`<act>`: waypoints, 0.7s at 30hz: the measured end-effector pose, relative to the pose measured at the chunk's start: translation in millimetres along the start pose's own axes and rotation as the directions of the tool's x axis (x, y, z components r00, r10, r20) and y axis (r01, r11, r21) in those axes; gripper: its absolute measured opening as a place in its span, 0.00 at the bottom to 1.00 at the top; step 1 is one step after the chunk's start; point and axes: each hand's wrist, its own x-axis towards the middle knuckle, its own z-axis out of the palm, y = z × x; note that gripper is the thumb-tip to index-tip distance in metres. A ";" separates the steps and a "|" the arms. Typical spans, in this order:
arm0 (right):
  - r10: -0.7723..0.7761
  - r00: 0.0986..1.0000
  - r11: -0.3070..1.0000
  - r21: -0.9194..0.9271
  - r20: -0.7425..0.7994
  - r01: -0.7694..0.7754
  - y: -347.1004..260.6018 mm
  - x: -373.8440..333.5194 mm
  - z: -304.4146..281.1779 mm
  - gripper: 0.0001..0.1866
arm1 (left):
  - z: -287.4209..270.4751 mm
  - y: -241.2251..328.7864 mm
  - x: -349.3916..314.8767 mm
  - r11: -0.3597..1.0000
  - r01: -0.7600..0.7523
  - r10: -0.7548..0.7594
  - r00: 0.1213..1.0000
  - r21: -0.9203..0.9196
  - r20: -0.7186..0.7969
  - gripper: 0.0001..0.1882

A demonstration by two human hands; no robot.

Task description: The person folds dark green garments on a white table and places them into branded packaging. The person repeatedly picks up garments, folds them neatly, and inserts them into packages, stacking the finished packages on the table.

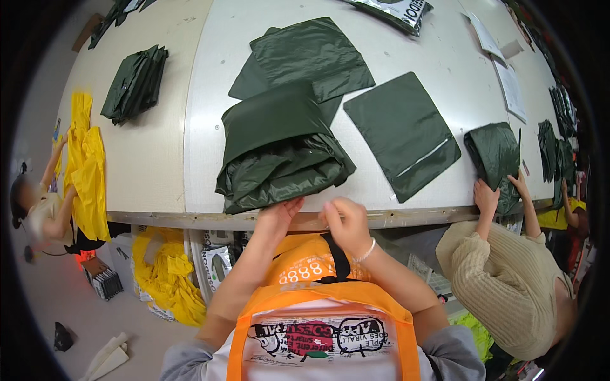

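Note:
A dark green pouch [273, 120] lies before me on the white table, with folded, crinkled green fabric [286, 168] bulging from its near opening. My left hand [279, 214] is at the bundle's near edge, palm turned up and fingers stretched out, touching or just below the fabric. Just right of it, over the table's front edge, my right hand [348, 222] is curled closed; nothing shows in its fingers. It is apart from the bundle. To the right lies a flat green pouch [406, 133] with a pale slit. Behind the bundle, more flat green pouches [311, 57] overlap.
A stack of green pouches [135, 84] sits at the left. On the right, a co-worker's hands [488, 198] grip a green bundle [494, 155]. At far left another person handles yellow fabric [86, 168]. Papers [508, 86] lie at the right; yellow garments [166, 273] are heaped below the table.

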 end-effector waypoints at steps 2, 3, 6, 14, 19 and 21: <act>0.154 0.988 0.952 0.270 -0.020 -0.143 48.7 10.9 21.6 0.10 | 5.6 -1.8 -1.5 0.988 -0.092 0.096 0.995 0.127 -0.028 0.17; 0.111 0.992 0.932 0.353 -0.067 -0.081 64.6 17.2 37.3 0.11 | 5.3 -4.2 -1.4 0.966 -0.109 0.131 0.988 0.233 -0.080 0.17; 0.156 0.987 0.820 0.560 -0.030 -0.113 82.1 36.8 57.9 0.12 | 3.6 -5.6 -4.1 0.875 -0.047 0.156 0.970 0.482 -0.188 0.19; 0.288 0.951 0.498 0.831 0.111 -0.248 47.9 39.0 33.9 0.16 | 143.6 50.1 -75.9 -0.613 -0.564 0.153 0.602 0.553 0.783 0.30; 0.153 0.984 0.718 0.695 -0.091 -0.047 46.7 39.7 44.1 0.12 | 134.9 29.5 -31.6 -0.945 -0.230 -0.024 0.759 0.232 0.651 0.35; 0.101 0.985 0.831 0.556 -0.136 -0.009 59.4 39.3 51.0 0.12 | 123.6 20.9 -25.1 -0.954 -0.231 -0.048 0.748 0.192 0.661 0.32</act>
